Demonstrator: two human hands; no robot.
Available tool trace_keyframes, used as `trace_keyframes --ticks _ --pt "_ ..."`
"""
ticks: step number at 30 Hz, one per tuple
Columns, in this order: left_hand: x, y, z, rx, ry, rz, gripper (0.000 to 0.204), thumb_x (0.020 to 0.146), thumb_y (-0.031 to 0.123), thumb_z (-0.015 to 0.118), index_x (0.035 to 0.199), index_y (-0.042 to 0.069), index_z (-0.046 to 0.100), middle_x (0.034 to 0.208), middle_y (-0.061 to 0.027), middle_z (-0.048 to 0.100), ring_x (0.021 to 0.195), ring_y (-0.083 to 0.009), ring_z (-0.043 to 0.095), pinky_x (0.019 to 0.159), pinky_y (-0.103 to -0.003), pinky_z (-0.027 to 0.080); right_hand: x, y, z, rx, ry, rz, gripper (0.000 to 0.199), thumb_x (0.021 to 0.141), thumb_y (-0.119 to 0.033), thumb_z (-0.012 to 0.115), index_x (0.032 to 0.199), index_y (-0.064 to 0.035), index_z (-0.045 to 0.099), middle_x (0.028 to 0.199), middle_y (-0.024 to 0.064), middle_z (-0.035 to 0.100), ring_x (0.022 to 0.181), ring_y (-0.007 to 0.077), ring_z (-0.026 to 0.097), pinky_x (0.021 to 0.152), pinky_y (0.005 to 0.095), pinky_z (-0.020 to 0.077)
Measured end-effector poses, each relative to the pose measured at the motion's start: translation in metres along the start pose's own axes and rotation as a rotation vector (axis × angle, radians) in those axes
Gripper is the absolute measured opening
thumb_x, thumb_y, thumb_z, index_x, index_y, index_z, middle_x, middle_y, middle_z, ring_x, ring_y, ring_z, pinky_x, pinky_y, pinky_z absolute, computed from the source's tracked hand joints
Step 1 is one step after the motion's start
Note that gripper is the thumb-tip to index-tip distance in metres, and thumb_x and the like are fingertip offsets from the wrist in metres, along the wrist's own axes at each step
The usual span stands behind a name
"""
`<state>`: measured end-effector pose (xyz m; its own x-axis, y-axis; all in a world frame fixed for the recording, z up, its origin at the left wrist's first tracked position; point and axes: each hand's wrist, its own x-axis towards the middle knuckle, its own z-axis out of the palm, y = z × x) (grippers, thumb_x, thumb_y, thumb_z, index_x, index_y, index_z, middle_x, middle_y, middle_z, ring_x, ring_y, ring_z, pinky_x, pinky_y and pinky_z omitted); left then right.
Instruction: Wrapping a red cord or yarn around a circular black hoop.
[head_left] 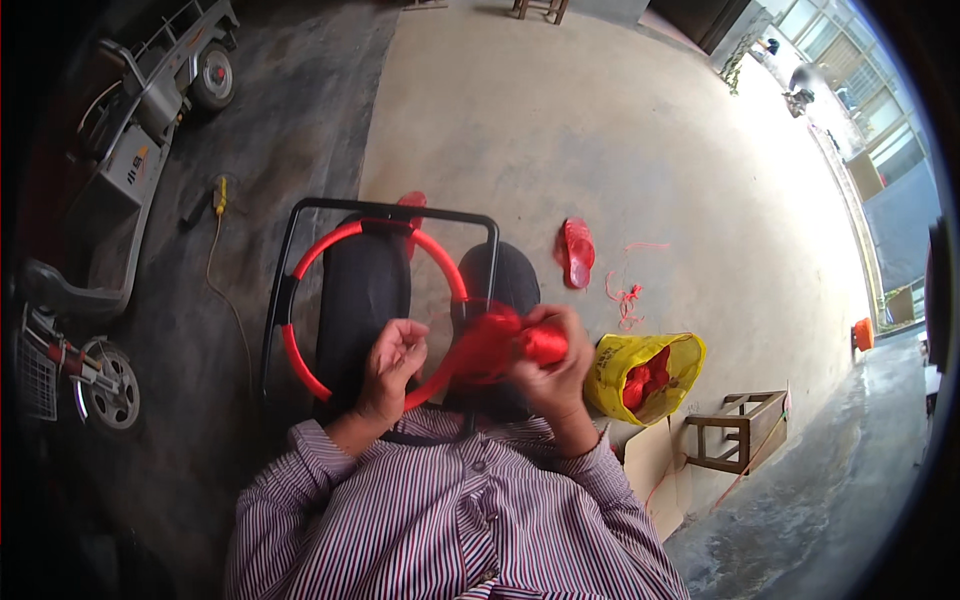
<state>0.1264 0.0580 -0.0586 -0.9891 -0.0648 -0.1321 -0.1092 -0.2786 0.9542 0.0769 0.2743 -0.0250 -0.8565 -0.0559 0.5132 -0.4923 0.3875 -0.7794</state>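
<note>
Across my lap rests a black rectangular frame (400, 208) with a ring (303, 362) in it, covered in red with bare black stretches. My right hand (560, 375), right of the ring, is closed around a shiny red bundle of cord or ribbon (543, 343). From the bundle, red strands blur with motion toward the ring's right side. By the ring's lower edge, my left hand (393, 365) has its fingers loosely bent and apart, with nothing visible in them. Whether it touches the ring is unclear.
At my right stands a yellow bag (612, 365) with red material inside. Beyond it lie loose red scraps (628, 300) and a red slipper (577, 253). A wooden stool (735, 435) and cardboard (655, 480) are lower right. A cargo tricycle (130, 175) and yellow-ended cable (220, 197) are left.
</note>
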Motion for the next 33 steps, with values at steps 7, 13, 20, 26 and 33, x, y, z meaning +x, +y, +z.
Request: trace_keyframes --ticks 7,13,20,26,33 --pt "0.004 -0.003 -0.005 -0.056 -0.018 -0.149 0.029 0.095 0.021 0.054 0.117 0.002 0.049 0.084 -0.0020 0.051 0.068 -0.0073 0.046 0.059 -0.021 0.039 0.003 0.007 -0.058 0.896 0.031 0.541 0.030 0.076 -0.011 0.069 0.095 -0.0039 0.047 0.078 0.0113 0.064 0.070 0.0219 0.064 0.077 0.0389 0.0542" --pt "0.016 0.008 -0.001 -0.058 -0.047 -0.298 0.035 0.098 0.022 0.050 0.125 0.002 0.048 0.086 -0.0018 0.052 0.070 -0.0073 0.045 0.065 -0.021 0.040 -0.012 0.027 -0.066 0.612 -0.063 0.651 0.029 0.087 -0.013 0.068 0.105 -0.0025 0.048 0.077 0.0105 0.063 0.068 0.0203 0.063 0.068 0.0335 0.0531" --pt "0.010 0.015 0.005 -0.066 -0.087 -0.359 0.041 0.098 0.025 0.049 0.131 0.001 0.047 0.089 -0.0019 0.052 0.078 -0.0085 0.046 0.073 -0.021 0.041 -0.032 0.025 -0.061 0.167 -0.350 0.594 0.050 0.083 -0.029 0.078 0.116 0.0020 0.057 0.095 0.0039 0.063 0.087 0.0125 0.059 0.078 0.0268 0.0485" --pt "0.009 0.021 0.007 -0.084 -0.126 -0.374 0.047 0.096 0.027 0.050 0.133 -0.001 0.044 0.095 -0.0032 0.055 0.082 -0.0096 0.051 0.075 -0.024 0.043 -0.022 0.014 -0.086 0.248 -0.427 0.656 0.051 0.083 -0.005 0.075 0.130 0.0020 0.054 0.102 0.0044 0.063 0.090 0.0107 0.060 0.082 0.0249 0.0501" --pt "0.013 0.021 0.010 -0.121 -0.253 -0.392 0.052 0.096 0.024 0.051 0.137 -0.005 0.037 0.104 -0.0067 0.060 0.091 -0.0095 0.061 0.079 -0.023 0.051 -0.021 0.001 -0.058 -0.484 -0.544 0.223 0.056 0.080 -0.027 0.075 0.132 -0.0180 0.057 0.097 0.0127 0.066 0.086 0.0293 0.065 0.076 0.0377 0.0515"
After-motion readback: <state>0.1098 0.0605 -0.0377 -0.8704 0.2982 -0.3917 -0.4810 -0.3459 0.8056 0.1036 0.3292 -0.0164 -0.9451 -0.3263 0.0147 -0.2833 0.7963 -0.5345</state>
